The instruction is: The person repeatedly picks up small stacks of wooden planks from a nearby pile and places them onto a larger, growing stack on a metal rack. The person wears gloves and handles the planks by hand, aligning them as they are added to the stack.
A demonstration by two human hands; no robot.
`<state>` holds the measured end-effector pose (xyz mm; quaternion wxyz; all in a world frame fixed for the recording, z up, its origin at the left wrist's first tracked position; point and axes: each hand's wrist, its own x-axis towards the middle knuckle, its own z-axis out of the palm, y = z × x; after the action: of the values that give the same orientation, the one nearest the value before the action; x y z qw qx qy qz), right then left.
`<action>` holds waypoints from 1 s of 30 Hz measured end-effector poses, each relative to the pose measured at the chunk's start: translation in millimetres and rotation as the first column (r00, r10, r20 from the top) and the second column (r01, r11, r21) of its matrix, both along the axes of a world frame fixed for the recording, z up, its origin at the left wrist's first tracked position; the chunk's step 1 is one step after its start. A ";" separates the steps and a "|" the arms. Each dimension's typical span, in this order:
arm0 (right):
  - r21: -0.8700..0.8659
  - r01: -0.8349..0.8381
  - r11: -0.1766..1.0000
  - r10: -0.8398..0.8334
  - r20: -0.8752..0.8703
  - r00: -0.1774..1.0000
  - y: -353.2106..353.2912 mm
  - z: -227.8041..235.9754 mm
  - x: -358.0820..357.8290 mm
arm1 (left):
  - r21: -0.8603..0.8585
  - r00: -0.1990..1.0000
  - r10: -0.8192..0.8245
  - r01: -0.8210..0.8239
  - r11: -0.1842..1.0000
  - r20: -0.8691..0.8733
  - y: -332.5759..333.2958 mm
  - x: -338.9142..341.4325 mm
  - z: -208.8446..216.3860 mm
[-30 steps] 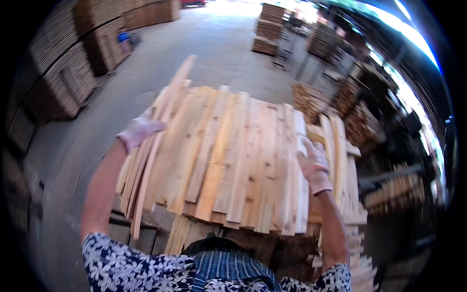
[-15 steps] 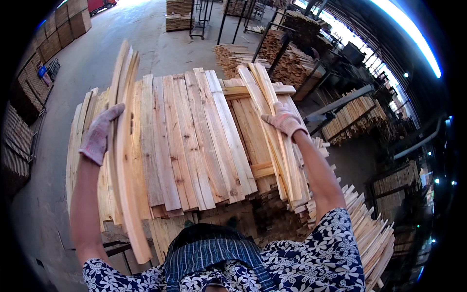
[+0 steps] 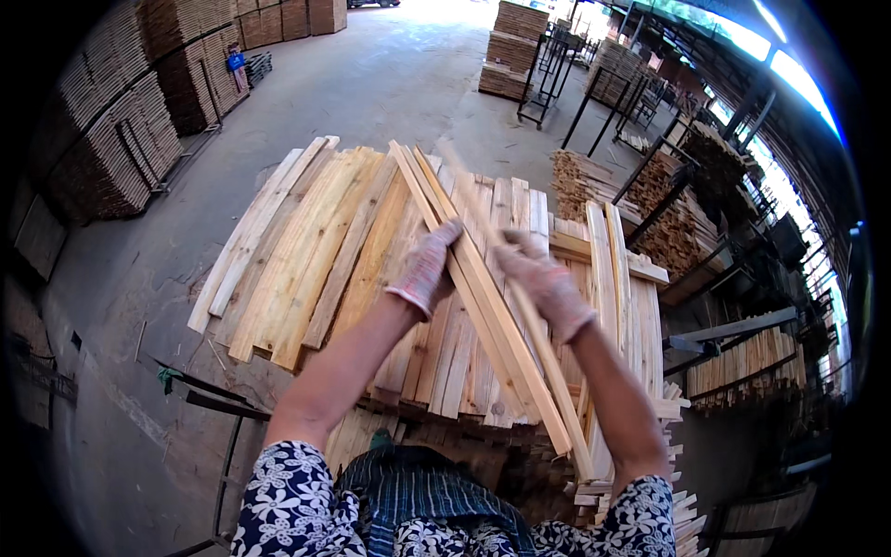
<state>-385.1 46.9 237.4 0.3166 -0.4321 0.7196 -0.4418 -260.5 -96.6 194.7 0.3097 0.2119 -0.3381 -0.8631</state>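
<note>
My left hand [image 3: 429, 271], in a pale, reddish-flecked work glove, is closed around narrow wooden boards [image 3: 506, 339] held slantwise above the middle of the stack. Close on its right, my right hand [image 3: 546, 286], gloved alike, grips a single wooden strip [image 3: 555, 376]. Motion blurs that hand and the strip's far end. Both hands hover over a broad layer of boards [image 3: 302, 251] laid side by side. Beyond my right hand, a few loose strips [image 3: 608, 255] rest on the stack's right side, across a wooden crosspiece [image 3: 568, 244].
A dark metal frame [image 3: 223, 401] stands at the near left. Strapped lumber stacks [image 3: 116, 148] line the far left. Metal racks [image 3: 548, 79] and piled wood [image 3: 673, 218] stand far right. Grey concrete floor [image 3: 399, 74] stretches behind the stack.
My left hand has carried its boards from the stack's left side to the middle. My right hand has come left off the right-hand strips, now with one strip. The view has turned.
</note>
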 end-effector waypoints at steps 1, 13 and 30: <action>-0.001 0.017 1.000 -0.017 0.182 0.983 -17.9 -8.6 11.5 | 0.020 0.999 0.040 -0.041 0.999 0.023 12.0 -1.8 4.4; -0.003 -0.079 0.997 0.078 0.165 0.983 -29.9 15.5 42.4 | -0.144 0.973 0.224 -0.214 0.966 0.053 23.8 41.8 22.5; 0.248 -0.498 0.831 0.447 -0.830 0.334 -168.5 -52.4 -9.5 | -0.137 0.619 0.776 -0.764 0.630 0.119 46.8 348.3 7.6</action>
<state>-394.6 -121.6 185.0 0.0161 -0.7898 0.6090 -0.0716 87.8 -49.8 202.3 0.6277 0.3962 -0.2703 -0.6132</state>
